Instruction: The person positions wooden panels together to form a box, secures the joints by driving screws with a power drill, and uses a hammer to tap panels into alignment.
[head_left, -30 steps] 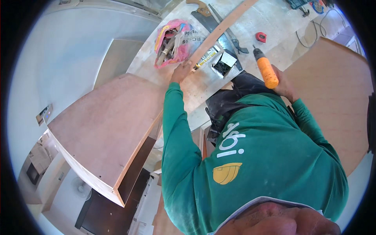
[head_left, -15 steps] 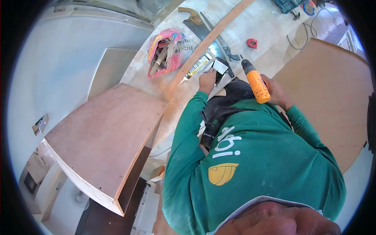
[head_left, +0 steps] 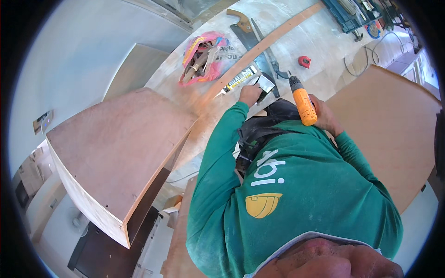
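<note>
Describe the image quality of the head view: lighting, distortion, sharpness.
Head view: bright, even daylight, the pale floor near washed out; strong fisheye bending, so the long wooden strip and plywood cabinet edges curve, with a black rim around the picture; the centre is fairly sharp at the orange drill in the right hand, while the close-up chin at the bottom is blurred.

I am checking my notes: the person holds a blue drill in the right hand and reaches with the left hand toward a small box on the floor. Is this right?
Not quite: the head view shows an orange drill, not blue, in the right hand. The left hand does reach toward the small box on the floor.
</note>
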